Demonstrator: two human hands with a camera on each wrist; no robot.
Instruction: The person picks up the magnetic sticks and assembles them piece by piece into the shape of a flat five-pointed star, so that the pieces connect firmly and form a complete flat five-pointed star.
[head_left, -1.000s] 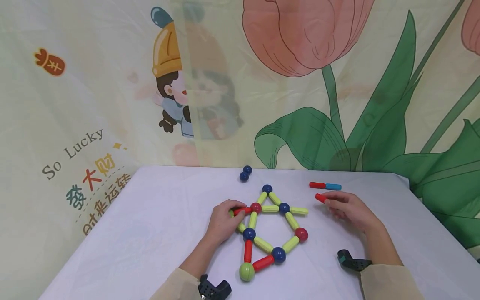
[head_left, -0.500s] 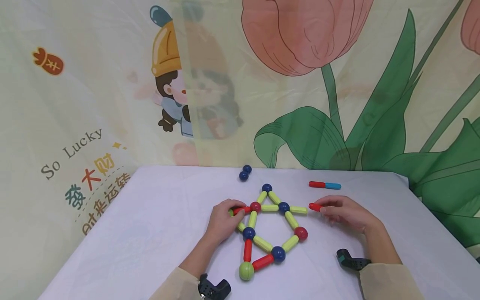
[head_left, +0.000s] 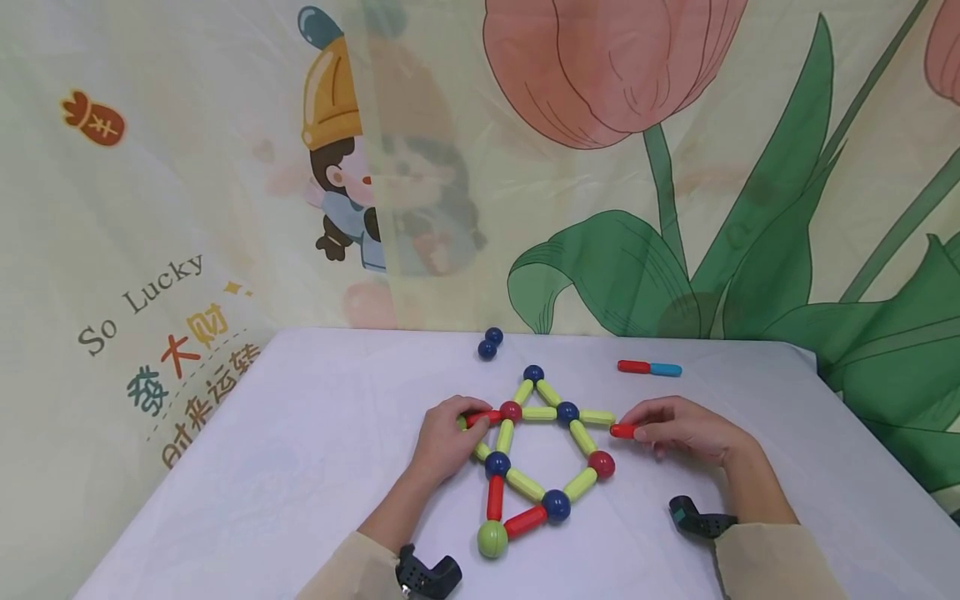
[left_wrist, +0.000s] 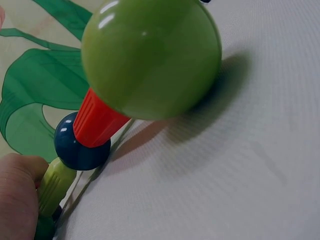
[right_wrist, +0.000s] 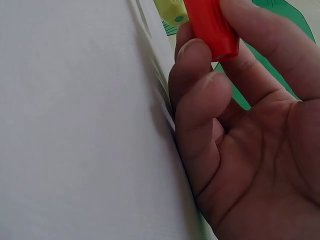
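Observation:
A flat figure of magnetic rods and balls lies on the white table, with a ring of yellow-green rods [head_left: 540,413], blue balls [head_left: 557,506] and red balls [head_left: 602,464]. At its left side my left hand [head_left: 446,442] pinches a red magnetic rod [head_left: 483,417]; the fingers partly hide a green ball at its end. My right hand [head_left: 686,429] pinches another red magnetic rod [right_wrist: 212,27] between thumb and fingers, close to the free end of a yellow-green rod [head_left: 597,417]. Whether they touch I cannot tell. A green ball [left_wrist: 152,57] looms large in the left wrist view.
Two blue balls [head_left: 487,350] sit near the back edge of the table [head_left: 300,467]. A red rod [head_left: 633,367] and a blue rod [head_left: 666,370] lie end to end at the back right. Behind hangs a printed cloth [head_left: 442,167].
My right hand has moved left and toward me with the red magnetic rod, bringing it beside the protruding yellow-green rod. The left hand keeps its hold in place.

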